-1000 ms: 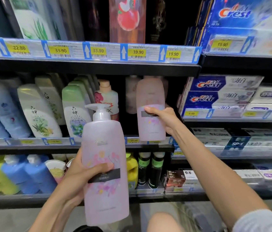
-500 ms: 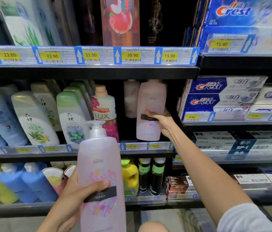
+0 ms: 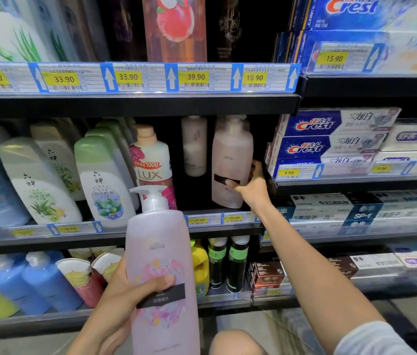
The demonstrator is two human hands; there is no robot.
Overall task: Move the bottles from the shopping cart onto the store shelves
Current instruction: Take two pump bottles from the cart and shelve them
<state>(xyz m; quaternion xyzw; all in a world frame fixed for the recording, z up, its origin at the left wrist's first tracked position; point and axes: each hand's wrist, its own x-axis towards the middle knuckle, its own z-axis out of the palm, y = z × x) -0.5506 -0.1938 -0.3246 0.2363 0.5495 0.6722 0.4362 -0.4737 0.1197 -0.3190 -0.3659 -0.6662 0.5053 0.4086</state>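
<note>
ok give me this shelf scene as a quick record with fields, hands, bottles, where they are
left hand: left hand grips the near pink bottle, upright, in front of the shelves
right hand: right hand holds the far pink bottle, thumb on its dark label
far bottle place: inside the middle shelf, tilted slightly, right end of the row
neighbours: pale bottle behind to its left, Lux bottle further left
price tags below: 25.00
right of bay: Crest boxes
</note>
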